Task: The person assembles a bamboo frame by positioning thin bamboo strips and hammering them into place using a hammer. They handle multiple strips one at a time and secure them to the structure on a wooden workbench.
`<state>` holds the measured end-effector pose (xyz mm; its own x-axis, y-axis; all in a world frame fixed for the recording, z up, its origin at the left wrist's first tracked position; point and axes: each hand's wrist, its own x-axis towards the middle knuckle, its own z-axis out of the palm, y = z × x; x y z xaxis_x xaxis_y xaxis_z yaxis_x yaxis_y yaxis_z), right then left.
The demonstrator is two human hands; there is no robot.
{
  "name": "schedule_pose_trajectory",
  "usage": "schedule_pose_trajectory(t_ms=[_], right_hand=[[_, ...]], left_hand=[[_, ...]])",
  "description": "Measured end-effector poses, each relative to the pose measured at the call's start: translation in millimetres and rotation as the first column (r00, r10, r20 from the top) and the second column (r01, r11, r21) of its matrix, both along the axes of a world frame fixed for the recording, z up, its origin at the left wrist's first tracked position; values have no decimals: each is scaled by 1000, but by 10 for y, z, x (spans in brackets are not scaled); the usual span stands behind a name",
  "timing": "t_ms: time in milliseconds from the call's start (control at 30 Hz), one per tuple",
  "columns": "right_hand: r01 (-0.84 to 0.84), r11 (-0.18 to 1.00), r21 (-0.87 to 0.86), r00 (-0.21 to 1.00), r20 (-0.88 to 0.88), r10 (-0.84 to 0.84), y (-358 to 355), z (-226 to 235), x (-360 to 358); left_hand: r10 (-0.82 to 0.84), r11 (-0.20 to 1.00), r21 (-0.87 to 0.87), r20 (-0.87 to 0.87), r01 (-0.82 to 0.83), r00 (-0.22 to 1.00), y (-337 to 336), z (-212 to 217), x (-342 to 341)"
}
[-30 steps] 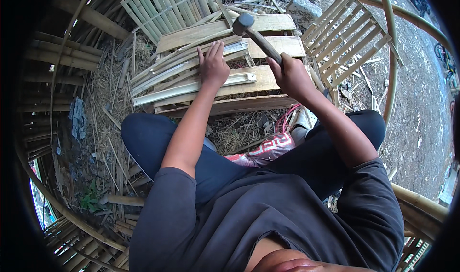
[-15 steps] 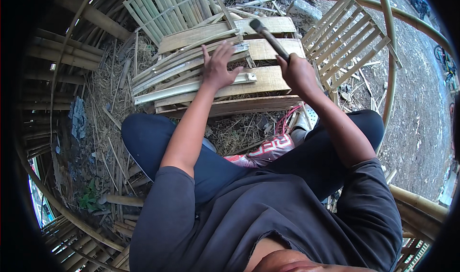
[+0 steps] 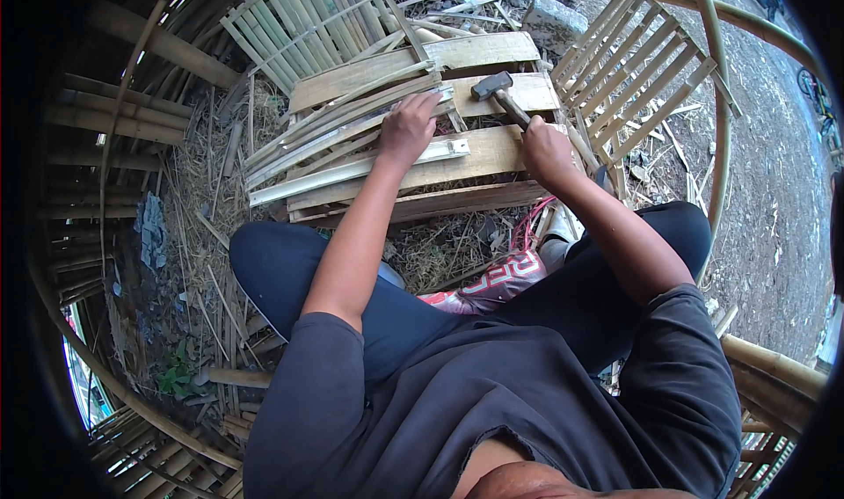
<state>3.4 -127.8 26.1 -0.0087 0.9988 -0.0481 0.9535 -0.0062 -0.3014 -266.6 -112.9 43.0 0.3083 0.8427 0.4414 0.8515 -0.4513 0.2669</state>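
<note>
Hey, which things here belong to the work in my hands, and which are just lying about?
In use:
- hammer, in the right hand
- bamboo strips, under the left hand
- plank platform beneath them

Apparently lying about:
- slatted frame
- bamboo panel
- stone block
- blue-grey cloth

Hammer (image 3: 491,86), slatted panels (image 3: 303,24) and scraps (image 3: 234,147) suggest a rough workshop.

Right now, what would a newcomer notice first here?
What stands out first is the wooden-handled hammer with a blocky dark head, held in the person's bare right hand above pale wooden planks. The bare left hand lies over long, thin pale strips on the planks' left side. At upper right is a slatted tan panel.
</note>
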Motion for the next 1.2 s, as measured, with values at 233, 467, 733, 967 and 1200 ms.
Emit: schedule_pose_trajectory(t_ms=[233,467,733,967,1200], right_hand=[[-155,979,-134,882,428,198,-19,561,-224],[-127,979,-157,971,179,155,151,294,-144],[-156,965,-213,969,158,192,180,288,-137],[-373,854,363,924,64,376,139,303,-217],[-324,885,-335,855,-505,122,185,400,-581]], left_hand=[[-33,999,22,-93,35,995,37,-51,-68],[-147,963,-250,-166,103,975,-114,419,-210],[-199,884,-454,-149,112,969,-463,369,-409],[-152,959,-248,-51,135,987,-535,465,-463],[-39,981,-189,-28,33,999,-540,421,-464]])
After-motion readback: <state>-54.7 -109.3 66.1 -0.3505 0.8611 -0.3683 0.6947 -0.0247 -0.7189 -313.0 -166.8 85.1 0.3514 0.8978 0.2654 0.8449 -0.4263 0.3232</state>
